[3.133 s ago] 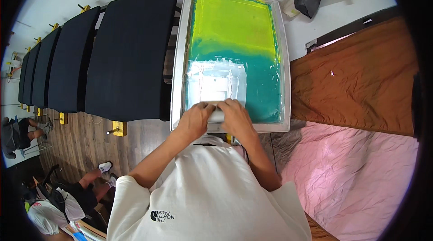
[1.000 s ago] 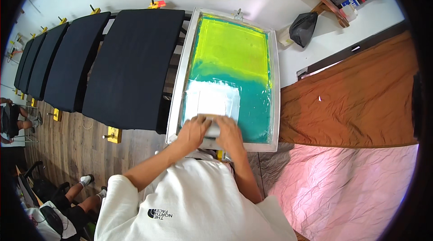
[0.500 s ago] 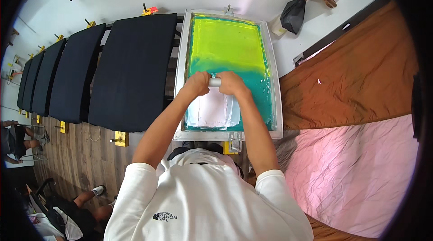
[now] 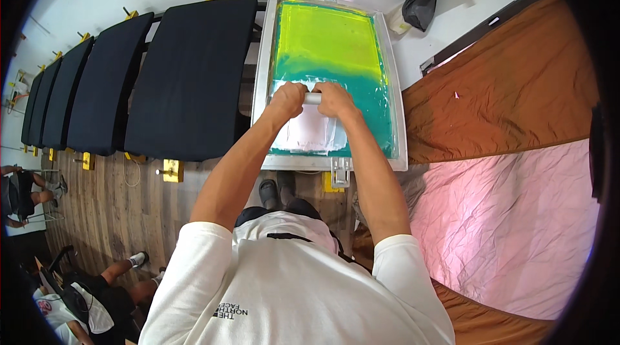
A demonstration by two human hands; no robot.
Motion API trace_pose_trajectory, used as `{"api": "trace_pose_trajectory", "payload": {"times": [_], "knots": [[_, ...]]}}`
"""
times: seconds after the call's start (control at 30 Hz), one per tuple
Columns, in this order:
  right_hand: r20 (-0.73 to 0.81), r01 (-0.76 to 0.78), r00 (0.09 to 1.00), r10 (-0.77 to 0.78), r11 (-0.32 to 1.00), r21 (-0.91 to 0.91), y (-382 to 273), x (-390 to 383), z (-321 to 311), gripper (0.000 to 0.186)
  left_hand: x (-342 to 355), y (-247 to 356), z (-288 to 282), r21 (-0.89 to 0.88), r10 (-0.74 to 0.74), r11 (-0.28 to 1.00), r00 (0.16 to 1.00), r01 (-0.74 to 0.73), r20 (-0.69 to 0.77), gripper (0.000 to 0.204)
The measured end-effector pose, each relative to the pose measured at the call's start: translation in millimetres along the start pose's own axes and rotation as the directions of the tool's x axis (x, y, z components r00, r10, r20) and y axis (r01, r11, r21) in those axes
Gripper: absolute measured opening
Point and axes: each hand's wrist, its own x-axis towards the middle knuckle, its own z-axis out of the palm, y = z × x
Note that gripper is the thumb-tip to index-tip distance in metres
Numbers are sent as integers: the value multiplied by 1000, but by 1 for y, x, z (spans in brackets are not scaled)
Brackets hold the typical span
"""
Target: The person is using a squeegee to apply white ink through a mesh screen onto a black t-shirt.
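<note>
Both of your hands are on one short, pale bar (image 4: pixel 312 98), and it sits over the middle part of the screen, a little toward its left side. Your left hand (image 4: pixel 287 101) has the left end and your right hand (image 4: pixel 335 100) has the right end, with a small bit of the bar showing between them. Your fingers are bent over the bar and clamped on it, but I cannot tell where all the tips are, because they are tucked out of sight. Just below the bar, on your side, there is a shiny white patch (image 4: pixel 305 133) on the screen. Around it the screen is blue-green (image 4: pixel 372 116), and the far part is bright yellow-green (image 4: pixel 329 36). A silver frame (image 4: pixel 297 163) goes all around the screen. A metal clip (image 4: pixel 340 174) is on the near edge of the frame. On your left, big black boards (image 4: pixel 194 80) stand in a row, with yellow blocks (image 4: pixel 172 171) at their ends. On your right hang a wrinkly brown cloth (image 4: pixel 504 96) and a pink cloth (image 4: pixel 510 216). A black bag (image 4: pixel 420 6) hangs near the wall past the screen. Down at the left, a person in a white top (image 4: pixel 97 316) sits well apart from you.
</note>
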Motion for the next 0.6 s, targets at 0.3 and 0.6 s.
{"api": "trace_pose_trajectory", "payload": {"times": [0.3,0.6], "knots": [[48,8,999,-9,1000,25,5,-30,17,40,-39,16,8,38,10,999,1000,-9,-25,23],[-7,33,999,-32,996,85,-7,-89,32,36,-94,28,22,6,79,997,991,-79,-104,24]]}}
